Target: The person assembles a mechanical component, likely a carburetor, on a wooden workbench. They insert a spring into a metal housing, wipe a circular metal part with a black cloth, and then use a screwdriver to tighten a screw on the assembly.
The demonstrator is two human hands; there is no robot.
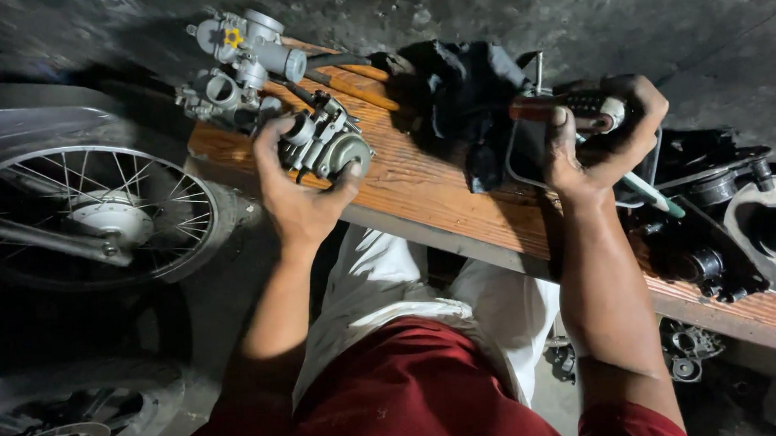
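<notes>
Left hand (298, 191): thumb and fingers curled around a grey metal carburettor (324, 142), held just over the near left part of the bench (421, 186). Thumb tip rests on the round cover at its lower right.

Right hand (598, 139): fingers wrapped shut on a screwdriver (566, 107), red-brown handle to the left, dark ribbed grip and white cap to the right, over the bench's right part.

Second carburettor (242, 63): grey, with a small yellow star-shaped fitting; lies at the far left corner of the bench, touching or just beside the held one, joined by black hoses.

Black cloth (461, 101): heaped mid-bench, between the two hands.

Bench: orange-brown wood planks, near edge running diagonally from upper left to lower right; bare board between the left hand and the cloth.

Black engine parts (711, 230): crowd the right end of the bench.

Spoked wheel (100, 213): close against the bench's left end; a second wheel (65, 424) lower left. Room on that side is tight.

Floor (571, 9): grey concrete, open beyond the far edge.

Labels or signs: cannot tell any.
</notes>
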